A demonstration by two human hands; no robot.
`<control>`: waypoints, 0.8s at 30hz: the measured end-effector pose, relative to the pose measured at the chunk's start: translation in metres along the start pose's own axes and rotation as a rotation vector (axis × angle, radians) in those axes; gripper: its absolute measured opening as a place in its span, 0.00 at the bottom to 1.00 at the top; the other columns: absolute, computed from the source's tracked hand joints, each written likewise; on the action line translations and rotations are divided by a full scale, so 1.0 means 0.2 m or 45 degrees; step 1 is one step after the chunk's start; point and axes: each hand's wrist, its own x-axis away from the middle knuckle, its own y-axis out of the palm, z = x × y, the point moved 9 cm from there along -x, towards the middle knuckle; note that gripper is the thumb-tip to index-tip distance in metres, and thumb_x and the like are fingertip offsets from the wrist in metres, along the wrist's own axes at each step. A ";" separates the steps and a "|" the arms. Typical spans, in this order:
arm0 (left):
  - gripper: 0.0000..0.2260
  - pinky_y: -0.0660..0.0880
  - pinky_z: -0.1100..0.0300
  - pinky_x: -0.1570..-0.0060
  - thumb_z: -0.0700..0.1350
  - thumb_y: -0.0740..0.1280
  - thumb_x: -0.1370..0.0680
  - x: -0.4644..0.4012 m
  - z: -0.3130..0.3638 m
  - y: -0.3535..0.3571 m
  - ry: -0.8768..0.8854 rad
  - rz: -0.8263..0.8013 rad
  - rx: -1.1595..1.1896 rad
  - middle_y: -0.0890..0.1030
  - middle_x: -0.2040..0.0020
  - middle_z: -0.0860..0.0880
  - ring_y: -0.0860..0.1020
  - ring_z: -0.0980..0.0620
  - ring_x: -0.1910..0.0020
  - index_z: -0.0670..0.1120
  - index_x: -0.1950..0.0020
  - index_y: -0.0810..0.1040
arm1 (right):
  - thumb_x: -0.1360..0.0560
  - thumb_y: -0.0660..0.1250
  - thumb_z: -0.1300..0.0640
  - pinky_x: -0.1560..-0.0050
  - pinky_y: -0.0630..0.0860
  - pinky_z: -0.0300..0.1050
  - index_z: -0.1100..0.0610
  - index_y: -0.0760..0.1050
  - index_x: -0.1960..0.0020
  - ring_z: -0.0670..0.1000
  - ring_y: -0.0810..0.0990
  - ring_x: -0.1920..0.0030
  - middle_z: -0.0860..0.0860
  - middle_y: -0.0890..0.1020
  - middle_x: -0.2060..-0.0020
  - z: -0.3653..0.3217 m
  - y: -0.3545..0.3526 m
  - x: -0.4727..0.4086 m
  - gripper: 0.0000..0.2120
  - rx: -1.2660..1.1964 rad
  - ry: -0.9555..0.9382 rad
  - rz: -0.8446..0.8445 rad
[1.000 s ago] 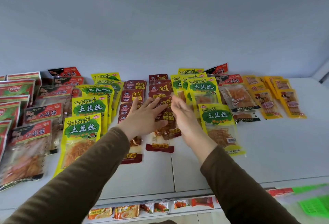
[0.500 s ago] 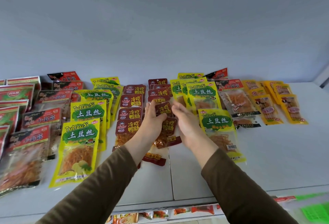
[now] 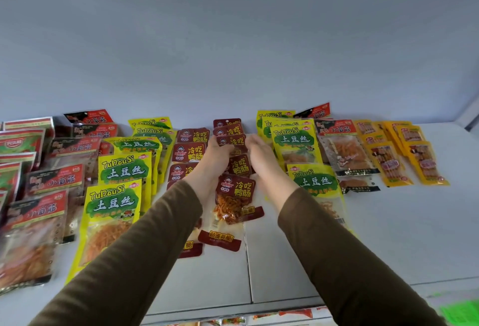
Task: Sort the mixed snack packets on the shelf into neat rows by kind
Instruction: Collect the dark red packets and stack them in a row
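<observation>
Both hands are reaching to the middle of the white shelf (image 3: 388, 242) and flanking a column of dark red packets (image 3: 234, 191) that is running from the back wall toward 6 o'clock. The left hand (image 3: 213, 160) is lying against the column's 9 o'clock side and the right hand (image 3: 261, 157) against its 3 o'clock side, the two set apart with the packets between them. The fingers of both are touching the packet edges near the far end of the column, but whether they are curling round anything I cannot tell. Brown sleeves (image 3: 134, 261) are covering both forearms.

A second column of dark red packets (image 3: 188, 153) is sitting just beside the left hand at 9 o'clock, partly hidden under the wrist. Further toward 9 o'clock, yellow-green TuDouSi packets (image 3: 116, 204) are overlapping in a row, then red-and-black packets (image 3: 39, 209), with red-and-green packets (image 3: 18, 144) at the far edge. At 3 o'clock of the right hand, more yellow-green packets (image 3: 295, 139) are lying, followed by clear red-topped packets (image 3: 344, 152) and orange-yellow packets (image 3: 404, 160).
</observation>
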 end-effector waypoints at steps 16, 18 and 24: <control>0.12 0.81 0.53 0.62 0.48 0.59 0.14 -0.04 0.04 0.02 -0.162 0.011 0.203 0.84 0.45 0.41 0.84 0.44 0.51 0.46 0.34 0.75 | 0.14 0.54 0.42 0.38 0.80 0.60 0.54 0.80 0.40 0.58 0.85 0.44 0.57 0.86 0.46 0.09 0.11 -0.21 0.21 -0.327 0.191 -0.048; 0.15 0.84 0.46 0.51 0.51 0.60 0.15 -0.02 0.02 0.00 -0.213 0.014 0.298 0.85 0.43 0.40 0.85 0.41 0.47 0.44 0.35 0.79 | 0.16 0.53 0.36 0.35 0.78 0.62 0.55 0.80 0.37 0.59 0.85 0.42 0.59 0.85 0.42 0.10 0.10 -0.22 0.28 -0.378 0.209 -0.072; 0.23 0.82 0.42 0.41 0.58 0.56 0.15 0.15 -0.01 -0.11 -0.027 -0.044 0.259 0.85 0.39 0.42 0.86 0.43 0.45 0.44 0.28 0.76 | 0.17 0.51 0.33 0.19 0.52 0.57 0.51 0.51 0.16 0.51 0.56 0.18 0.50 0.56 0.17 0.16 -0.06 -0.02 0.36 -0.248 0.111 -0.144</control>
